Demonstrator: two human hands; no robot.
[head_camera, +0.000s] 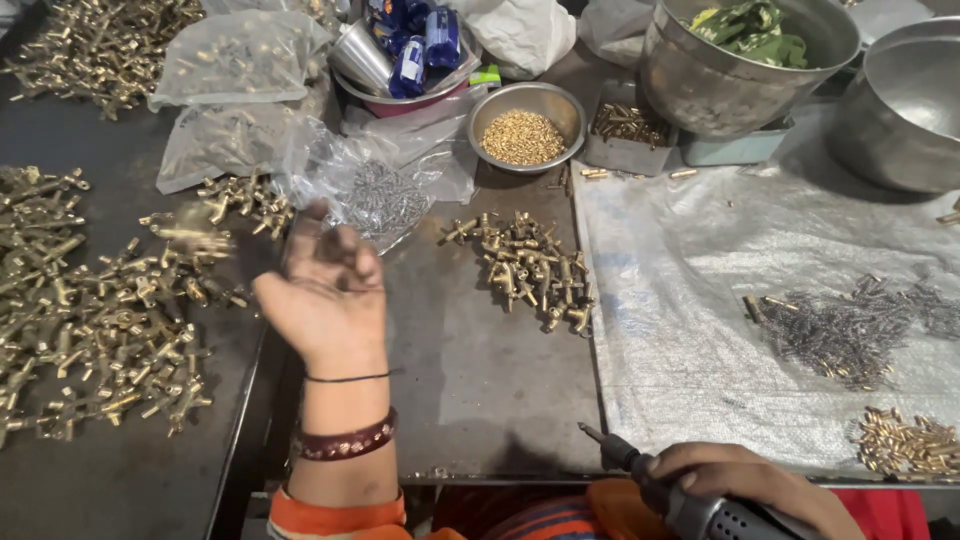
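Left hand (325, 290) grip wide, empty — right hand (750, 485) around a power screwdriver (670, 495).

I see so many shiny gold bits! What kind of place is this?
Probably a small workshop for putting metal parts together: heaps of brass fittings on a dark metal table, a pile of small springs, and a power screwdriver in the right hand.

The dark metal table (480, 370) carries brass fittings in several heaps: a wide spread (100, 320) at nine o'clock, another pile (95, 45) at eleven, and a small cluster (525, 268) at centre. A clear plastic sheet (700, 300) covers the three o'clock side, bearing grey springs (845, 330) and short brass pins (905, 443). Toward twelve stand a small steel bowl (526, 100) of golden beads, a grey tray (625, 150), two large steel pots (740, 85) and plastic bags (240, 60) of parts.
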